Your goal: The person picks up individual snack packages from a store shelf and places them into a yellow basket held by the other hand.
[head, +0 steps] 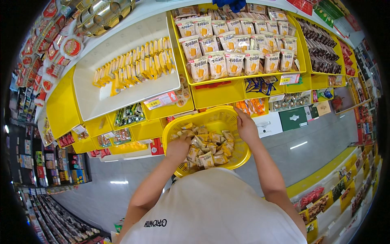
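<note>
A yellow plastic basket (247, 156) with slotted walls is held against the front of my body, below the shelf edge. Small wrapped cake packets (210, 146) lie in a loose pile inside it. My right hand (246, 125) grips the basket's right rim. Reaching in over the left side, my left hand (179, 148) has its fingertips down among the packets. Its fingers are partly hidden, so whether they pinch a packet is unclear.
Ahead, a yellow bin (195, 82) holds upright rows of similar packets. Left of it, a white bin (88, 100) carries two rows of yellow-wrapped packets (134, 67). Dark packets (324, 48) fill a bin at right. Smaller snack trays (154, 129) run below. Another shelf (323, 210) stands behind right.
</note>
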### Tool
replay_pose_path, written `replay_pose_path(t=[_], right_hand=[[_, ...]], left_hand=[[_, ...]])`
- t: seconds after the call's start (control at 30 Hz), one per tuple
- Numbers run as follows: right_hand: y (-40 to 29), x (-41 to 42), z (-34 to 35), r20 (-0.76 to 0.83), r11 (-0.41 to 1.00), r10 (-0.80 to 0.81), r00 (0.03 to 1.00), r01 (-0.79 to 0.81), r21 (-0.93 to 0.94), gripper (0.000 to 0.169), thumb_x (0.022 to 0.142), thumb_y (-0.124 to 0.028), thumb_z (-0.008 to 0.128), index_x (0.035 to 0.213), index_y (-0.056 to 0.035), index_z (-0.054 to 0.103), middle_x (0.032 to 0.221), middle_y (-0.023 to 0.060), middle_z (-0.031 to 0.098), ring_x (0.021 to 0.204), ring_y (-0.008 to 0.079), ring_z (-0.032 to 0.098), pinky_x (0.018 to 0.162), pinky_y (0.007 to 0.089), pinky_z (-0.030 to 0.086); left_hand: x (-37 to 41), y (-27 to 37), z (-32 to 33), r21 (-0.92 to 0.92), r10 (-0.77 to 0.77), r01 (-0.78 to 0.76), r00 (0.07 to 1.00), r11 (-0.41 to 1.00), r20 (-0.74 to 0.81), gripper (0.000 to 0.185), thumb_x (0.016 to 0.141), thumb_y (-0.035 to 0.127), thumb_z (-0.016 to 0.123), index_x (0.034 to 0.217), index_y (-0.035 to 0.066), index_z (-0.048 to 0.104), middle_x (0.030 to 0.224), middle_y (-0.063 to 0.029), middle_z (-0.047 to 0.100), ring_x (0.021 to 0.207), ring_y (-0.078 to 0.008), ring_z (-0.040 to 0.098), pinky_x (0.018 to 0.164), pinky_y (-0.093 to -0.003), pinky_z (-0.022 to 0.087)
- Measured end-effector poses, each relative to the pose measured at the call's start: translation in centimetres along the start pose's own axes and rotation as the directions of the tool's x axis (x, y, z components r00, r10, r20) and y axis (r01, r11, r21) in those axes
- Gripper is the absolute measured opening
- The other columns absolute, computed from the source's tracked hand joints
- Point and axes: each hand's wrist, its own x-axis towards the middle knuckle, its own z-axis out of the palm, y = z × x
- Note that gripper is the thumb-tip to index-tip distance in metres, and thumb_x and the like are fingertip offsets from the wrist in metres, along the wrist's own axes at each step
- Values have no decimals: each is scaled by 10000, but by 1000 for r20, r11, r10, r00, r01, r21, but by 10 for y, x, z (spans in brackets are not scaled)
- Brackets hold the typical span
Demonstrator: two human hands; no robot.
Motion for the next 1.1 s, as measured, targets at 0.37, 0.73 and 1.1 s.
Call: replay_pose_path(t=[0.37,0.73,1.1], right_hand=[[17,-3,5,-80,992,-106,991,111,57,445,1096,-95,566,1537,-136,609,1329,255,706,1181,451,688,994,479,567],[20,-1,8,-29,996,-90,996,90,-8,467,1109,-110,542,1573,-153,571,1331,262,696,1161,449,691,959,511,566],[30,0,12,-84,993,-120,989,120,-7,467,1077,-124,584,1541,-164,606,1270,246,712,1098,449,710,913,516,587]], left_hand=[[-44,-24,-159,-501,-156,-190,807,844,-570,247,910,-29,699,1139,54,742,1030,-116,769,838,-258,773,715,-352,621],[7,-231,-270,-415,-543,360,658,836,-522,292,910,95,723,1187,6,741,1066,-173,779,981,-337,753,884,-429,593],[49,-232,-276,-205,-589,556,789,805,-172,448,801,313,876,1120,35,728,1052,-199,769,1004,-368,742,903,-440,584]])
